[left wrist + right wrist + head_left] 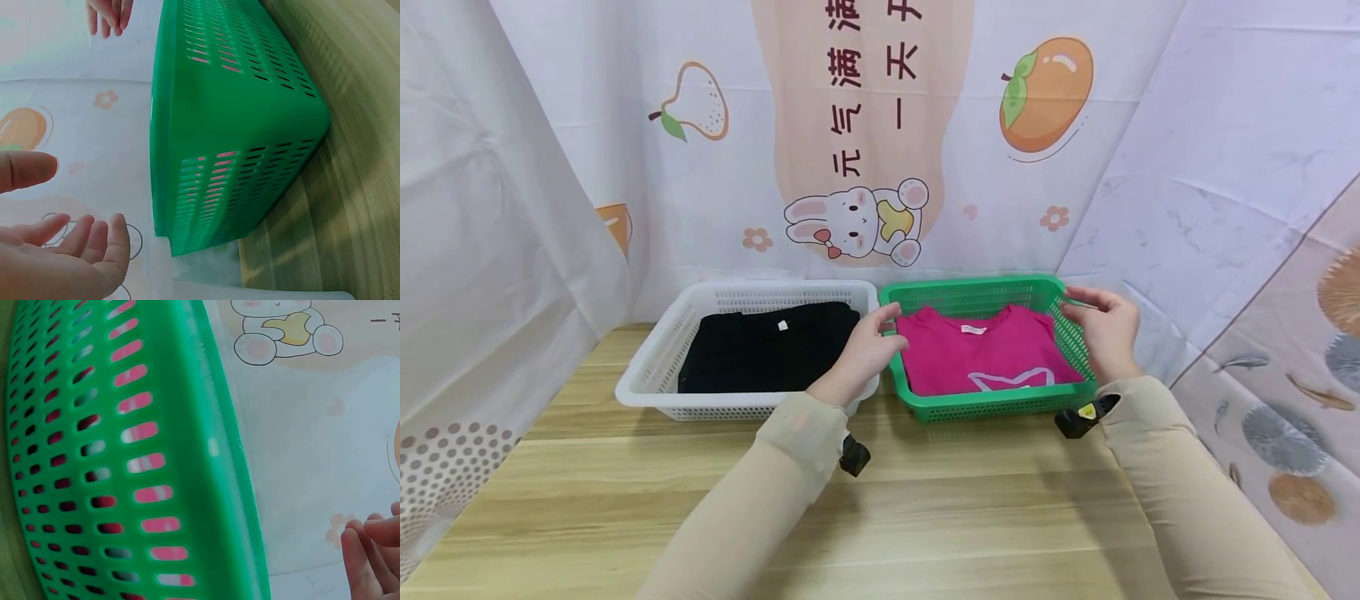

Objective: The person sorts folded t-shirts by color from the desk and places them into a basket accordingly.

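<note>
A green slotted plastic basket (985, 406) stands on the table with a folded pink shirt (940, 354) lying in it. In the head view my left hand (867, 343) is at the basket's left side, over the meeting rims. The left wrist view shows that hand (69, 250) with thumb and fingers apart, holding nothing. At the basket's right end is my right hand (1108, 327), fingers pointing toward the rim and grasping nothing. Whether either hand touches a rim I cannot tell. Left of the green basket, a white basket (647, 367) contains a folded black shirt (760, 350).
Both baskets sit side by side at the back of the wooden table (925, 517), near a printed curtain (700, 208). More cloth hangs on the left (497, 233) and right (1247, 208). A black wrist device (853, 456) hangs under my left wrist.
</note>
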Motion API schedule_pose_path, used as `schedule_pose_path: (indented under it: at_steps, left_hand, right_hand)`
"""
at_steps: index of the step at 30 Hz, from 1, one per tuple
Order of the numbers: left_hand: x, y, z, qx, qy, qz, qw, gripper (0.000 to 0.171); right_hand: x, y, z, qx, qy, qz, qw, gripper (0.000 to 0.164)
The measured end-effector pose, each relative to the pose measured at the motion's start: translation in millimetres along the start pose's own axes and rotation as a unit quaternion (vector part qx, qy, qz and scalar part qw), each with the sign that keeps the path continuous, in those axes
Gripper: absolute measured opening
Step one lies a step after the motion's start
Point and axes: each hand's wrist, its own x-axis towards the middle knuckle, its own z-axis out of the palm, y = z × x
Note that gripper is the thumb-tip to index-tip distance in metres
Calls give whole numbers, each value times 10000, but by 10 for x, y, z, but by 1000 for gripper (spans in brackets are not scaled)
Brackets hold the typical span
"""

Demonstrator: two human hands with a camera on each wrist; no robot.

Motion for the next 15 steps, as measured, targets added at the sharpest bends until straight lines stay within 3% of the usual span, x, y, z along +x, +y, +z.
schedule_pose_path:
  at_steps: [7,15]
  left_hand:
    - [-30,-35,-38,-42,-54,109,9999,58]
    - [-109,54,-144,241,133,623,9977,46]
  right_hand:
    - [-35,51,44,664,-538,-40,9963,28]
    - [-149,-103,153,361,-979,-491,9933,11]
